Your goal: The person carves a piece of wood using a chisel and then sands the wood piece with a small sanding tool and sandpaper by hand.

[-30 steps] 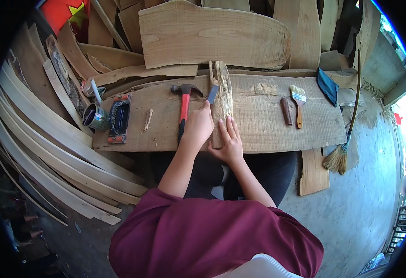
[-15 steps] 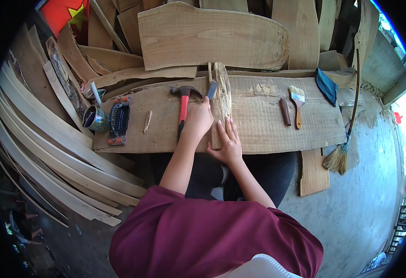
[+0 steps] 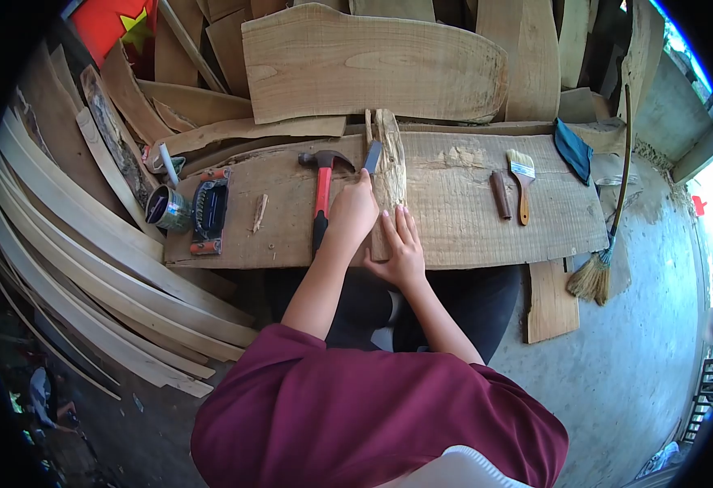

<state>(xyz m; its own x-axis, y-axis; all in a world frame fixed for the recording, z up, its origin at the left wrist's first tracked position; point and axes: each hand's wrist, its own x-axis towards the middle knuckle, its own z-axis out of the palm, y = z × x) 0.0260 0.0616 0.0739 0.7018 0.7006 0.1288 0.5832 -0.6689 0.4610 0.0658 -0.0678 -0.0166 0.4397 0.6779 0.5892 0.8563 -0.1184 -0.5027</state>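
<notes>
My left hand (image 3: 355, 206) is closed around a chisel, with the flat grey chisel blade (image 3: 373, 154) pointing away from me. The blade lies against the left edge of a rough, split-surfaced strip of wood (image 3: 391, 167); its handle is hidden in my fist. My right hand (image 3: 403, 246) rests on the near end of that strip, fingers stretched forward, the thumb at its left side. Just left of my left hand lies a claw hammer (image 3: 322, 193) with a red and black handle. A thin sliver of wood (image 3: 369, 126) stands out beside the strip's far end.
On the plank bench (image 3: 454, 236) are a paintbrush (image 3: 523, 183), a brown wooden handle (image 3: 500, 195), a dark blue cloth (image 3: 573, 153), a sanding block (image 3: 209, 213) and a tin (image 3: 168, 209). Curved strips (image 3: 113, 268) crowd the left; boards (image 3: 373, 65) lean behind. A broom (image 3: 592, 278) stands right.
My left hand has shifted slightly and turned a little with the chisel. My right hand and the wood strip stay in place.
</notes>
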